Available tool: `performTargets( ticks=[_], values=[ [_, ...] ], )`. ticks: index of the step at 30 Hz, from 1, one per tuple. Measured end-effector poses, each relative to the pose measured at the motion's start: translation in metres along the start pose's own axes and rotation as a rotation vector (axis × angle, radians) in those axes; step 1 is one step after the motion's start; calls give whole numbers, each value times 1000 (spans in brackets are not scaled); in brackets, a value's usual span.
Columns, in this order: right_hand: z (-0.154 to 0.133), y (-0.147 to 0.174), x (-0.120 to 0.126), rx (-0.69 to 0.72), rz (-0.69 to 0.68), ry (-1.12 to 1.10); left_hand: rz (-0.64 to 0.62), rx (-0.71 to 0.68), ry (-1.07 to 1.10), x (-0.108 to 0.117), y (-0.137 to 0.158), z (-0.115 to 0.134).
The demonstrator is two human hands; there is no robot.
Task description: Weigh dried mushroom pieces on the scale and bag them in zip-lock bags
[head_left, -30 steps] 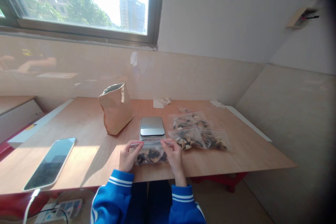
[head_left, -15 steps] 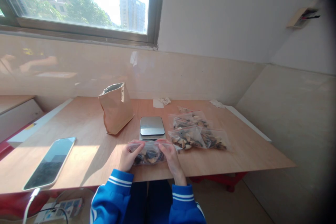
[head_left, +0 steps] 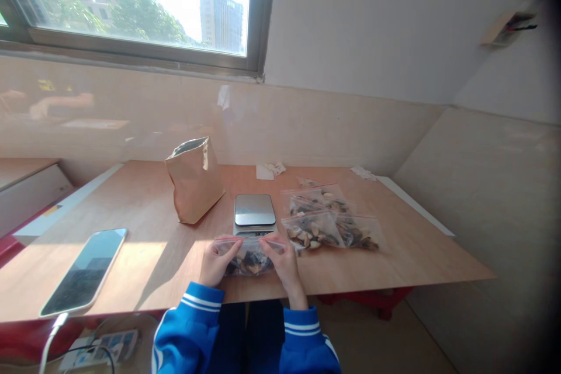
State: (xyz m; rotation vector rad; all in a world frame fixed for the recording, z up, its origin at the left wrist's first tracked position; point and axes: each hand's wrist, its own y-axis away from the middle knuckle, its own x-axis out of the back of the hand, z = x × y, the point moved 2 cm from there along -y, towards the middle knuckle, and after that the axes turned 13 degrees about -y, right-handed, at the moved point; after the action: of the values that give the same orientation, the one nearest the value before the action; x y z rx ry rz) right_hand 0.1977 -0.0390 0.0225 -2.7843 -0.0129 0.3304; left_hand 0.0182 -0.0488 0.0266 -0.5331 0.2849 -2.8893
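Both my hands pinch the top edge of a clear zip bag [head_left: 250, 262], which holds dark and tan dried pieces. My left hand [head_left: 218, 261] grips the bag's left upper side, thumb along the seal. On the other side, my right hand [head_left: 283, 261] has its thumb and fingers closed on the seal, right of the middle. Just beyond the bag lies a digital kitchen scale [head_left: 254, 210] with a bare metal plate; the bag and fingers partly cover its display. To the right, several filled zip bags [head_left: 313, 231] lie in an overlapping pile.
An upright brown paper bag [head_left: 195, 181] with its top open stands left of the scale. A phone [head_left: 85, 272] with a white charging cable [head_left: 53, 336] lies at the left front edge. Crumpled tissue [head_left: 275, 169] rests at the back by the wall.
My right hand has shifted slightly left along the bag's seal, its thumb now closer to the left one. The left hand keeps its grip in nearly the same place.
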Motion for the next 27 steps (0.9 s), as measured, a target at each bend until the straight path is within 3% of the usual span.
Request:
performTargets(
  ticks=[7, 16, 21, 27],
  values=[
    [-2, 1, -4, -31, 28, -25, 20, -23, -18, 1, 0, -2],
    [-9, 6, -2, -204, -179, -166, -118, -67, 5, 2, 1, 8],
    [-8, 6, -8, -180, -199, -136, -69, -99, -29, 2, 3, 8],
    [-1, 2, -12, -27, -110, -30, -74, -118, -29, 3, 2, 11]
  ],
)
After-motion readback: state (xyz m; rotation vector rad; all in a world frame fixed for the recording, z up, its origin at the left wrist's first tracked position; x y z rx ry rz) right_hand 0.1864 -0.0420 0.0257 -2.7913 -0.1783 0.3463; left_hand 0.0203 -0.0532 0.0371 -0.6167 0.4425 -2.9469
